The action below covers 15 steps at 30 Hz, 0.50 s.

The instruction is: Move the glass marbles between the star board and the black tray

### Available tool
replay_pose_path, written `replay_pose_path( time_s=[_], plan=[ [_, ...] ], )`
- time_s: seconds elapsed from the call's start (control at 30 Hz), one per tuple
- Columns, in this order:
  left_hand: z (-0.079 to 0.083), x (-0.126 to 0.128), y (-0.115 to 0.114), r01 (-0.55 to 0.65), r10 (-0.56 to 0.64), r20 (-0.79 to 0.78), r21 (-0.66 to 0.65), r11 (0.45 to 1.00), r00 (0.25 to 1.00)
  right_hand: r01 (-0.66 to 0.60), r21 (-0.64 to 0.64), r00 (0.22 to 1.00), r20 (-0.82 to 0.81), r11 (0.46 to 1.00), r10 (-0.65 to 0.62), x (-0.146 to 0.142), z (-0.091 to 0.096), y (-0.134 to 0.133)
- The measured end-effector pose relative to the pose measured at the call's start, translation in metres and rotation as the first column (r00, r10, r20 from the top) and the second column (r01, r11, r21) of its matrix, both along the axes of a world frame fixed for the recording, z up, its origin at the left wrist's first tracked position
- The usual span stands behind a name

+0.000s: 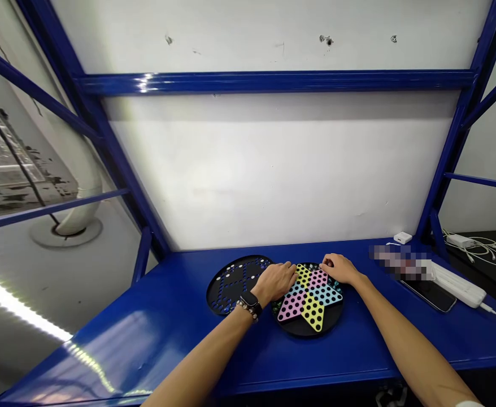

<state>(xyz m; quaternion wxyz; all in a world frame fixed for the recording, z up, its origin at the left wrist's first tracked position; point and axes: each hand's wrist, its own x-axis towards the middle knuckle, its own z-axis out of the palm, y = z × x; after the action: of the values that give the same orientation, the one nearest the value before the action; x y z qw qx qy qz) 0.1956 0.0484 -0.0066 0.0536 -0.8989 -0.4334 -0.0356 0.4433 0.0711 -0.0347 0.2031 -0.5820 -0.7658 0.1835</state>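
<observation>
A round black Chinese checkers board [311,329] lies flat, its raised star [314,311] patterned in yellow, pink and light blue with black holes. Small dark, greenish marble-like pieces [335,285] show in the gaps between the star's points. My left hand [275,281] bends over the board's upper left side, fingers together and curled downward; the fingertips are hidden. At the upper right rim, my right hand [339,267] has thumb and fingers drawn together in a pinch beside the pink point. What either hand holds, if anything, is too small or covered to make out.
A second round black tray [225,291] with blue slots and several white discs sits left of the board. To the right lie a phone [428,295], a white power strip [460,285] with a cable, and a white adapter [403,237]. Blue frame posts [451,141] flank the blue table.
</observation>
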Motion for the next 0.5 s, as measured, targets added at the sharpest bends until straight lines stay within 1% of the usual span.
replay_pose_path(
  time_s=[0.13, 0.23, 0.37, 0.5],
  plan=[
    [-0.0009, -0.0021, 0.0029, 0.039, -0.039, -0.027, 0.008, 0.999, 0.999, -0.001, -0.001, 1.000, 0.000, 1.000, 0.001, 0.0000, -0.0005, 0.0004],
    [-0.0039, -0.0035, 0.0056, 0.035, -0.035, -0.047, 0.013, 0.999, 0.998, -0.009, 0.003, 1.000, 0.001, 1.000, 0.009, 0.0005, -0.0007, 0.0005],
    [-0.0067, -0.0040, 0.0065, -0.008, 0.008, -0.035, 0.018, 1.000, 0.999, -0.007, 0.007, 1.000, 0.000, 1.000, 0.007, 0.0009, -0.0008, 0.0006],
    [-0.0054, -0.0027, 0.0034, -0.100, 0.101, -0.018, 0.029, 0.995, 0.995, -0.007, 0.006, 1.000, -0.001, 1.000, 0.007, 0.0011, -0.0017, 0.0014]
  ],
)
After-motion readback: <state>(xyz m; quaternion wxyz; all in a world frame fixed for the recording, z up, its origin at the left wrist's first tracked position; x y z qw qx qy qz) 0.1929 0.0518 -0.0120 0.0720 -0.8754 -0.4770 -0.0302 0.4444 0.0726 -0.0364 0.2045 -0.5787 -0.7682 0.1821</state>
